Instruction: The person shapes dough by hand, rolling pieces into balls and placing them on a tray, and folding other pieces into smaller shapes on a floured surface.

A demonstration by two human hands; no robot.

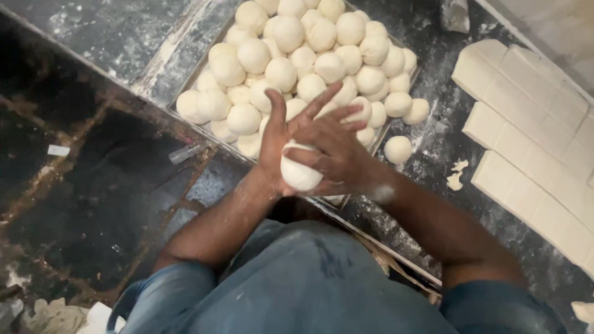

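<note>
A pale dough ball point(299, 174) is pressed between my two palms in front of my chest. My left hand point(276, 137) cups it from the left, thumb pointing up. My right hand point(332, 147) lies across the top and right side, fingers spread toward the left. Just beyond my hands a metal tray point(201, 60) holds a heap of several round dough balls point(297, 59).
A single dough ball point(398, 149) lies on the dark floured counter right of the tray. Rows of cut dough slabs point(526, 136) lie at the right. Small dough scraps point(456, 175) sit between. The dark stained floor point(80, 185) drops away on the left.
</note>
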